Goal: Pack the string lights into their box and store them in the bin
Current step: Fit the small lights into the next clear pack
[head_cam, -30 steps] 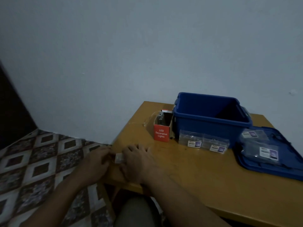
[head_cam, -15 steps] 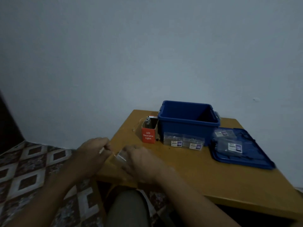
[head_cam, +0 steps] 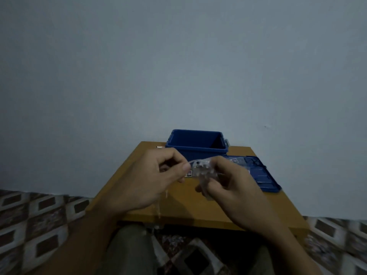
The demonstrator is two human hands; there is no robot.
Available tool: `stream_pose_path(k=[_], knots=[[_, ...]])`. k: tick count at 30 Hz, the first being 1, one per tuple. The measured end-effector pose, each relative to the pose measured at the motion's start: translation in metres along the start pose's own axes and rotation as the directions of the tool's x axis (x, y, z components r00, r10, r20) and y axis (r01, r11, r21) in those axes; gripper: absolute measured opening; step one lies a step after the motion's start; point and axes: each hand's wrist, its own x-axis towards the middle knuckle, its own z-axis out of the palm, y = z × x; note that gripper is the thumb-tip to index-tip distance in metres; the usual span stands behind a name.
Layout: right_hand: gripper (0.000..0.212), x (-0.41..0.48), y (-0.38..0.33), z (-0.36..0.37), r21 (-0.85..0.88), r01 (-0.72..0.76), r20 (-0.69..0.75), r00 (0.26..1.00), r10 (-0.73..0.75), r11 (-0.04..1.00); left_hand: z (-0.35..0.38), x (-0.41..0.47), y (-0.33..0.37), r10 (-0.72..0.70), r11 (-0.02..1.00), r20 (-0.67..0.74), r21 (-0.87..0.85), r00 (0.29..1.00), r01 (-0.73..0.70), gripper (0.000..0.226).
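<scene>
Gripping the string lights (head_cam: 201, 170), a clear plastic bundle, the right hand (head_cam: 228, 183) curls round them while the left hand (head_cam: 156, 175) pinches their edge, above the middle of the tabletop (head_cam: 198, 209). A loose strand (head_cam: 158, 205) dangles past the near edge; it could well snag there or tangle. The bin (head_cam: 202, 153) stands open at the far edge; the box is out of sight.

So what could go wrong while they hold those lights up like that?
The wire hanging from the left hand trails past the table edge, so it may snag or tangle. The right hand seems to hold the clear pack only by the fingers, so it might slip. The room is dim, so the thin wire is hard to see.
</scene>
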Motion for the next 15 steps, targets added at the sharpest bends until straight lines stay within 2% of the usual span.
stream_pose_path(k=[2,5,9,12,15], knots=[[0.007,-0.013,0.002,-0.014,0.118,-0.033,-0.063,0.997,0.041,0.993,0.017,0.004,0.010,0.010,0.997,0.036,-0.080,0.999,-0.008,0.019],[0.011,-0.025,0.010,-0.028,0.241,-0.076,-0.145,0.983,0.113,0.968,0.039,0.012,0.017,0.032,0.996,0.051,-0.089,0.998,-0.028,0.018],[0.017,-0.033,0.024,-0.037,0.395,-0.132,-0.186,0.958,0.219,0.909,0.064,0.021,0.022,0.028,0.985,0.063,-0.170,0.998,-0.016,0.014],[0.019,-0.036,0.029,-0.043,0.417,-0.124,-0.205,0.952,0.227,0.900,0.077,0.026,0.030,0.040,0.984,0.019,-0.176,0.999,-0.036,0.013],[0.013,-0.038,0.031,-0.048,0.347,-0.102,-0.236,0.952,0.193,0.932,0.084,0.028,0.039,0.103,0.975,-0.074,-0.190,0.992,-0.115,0.015]])
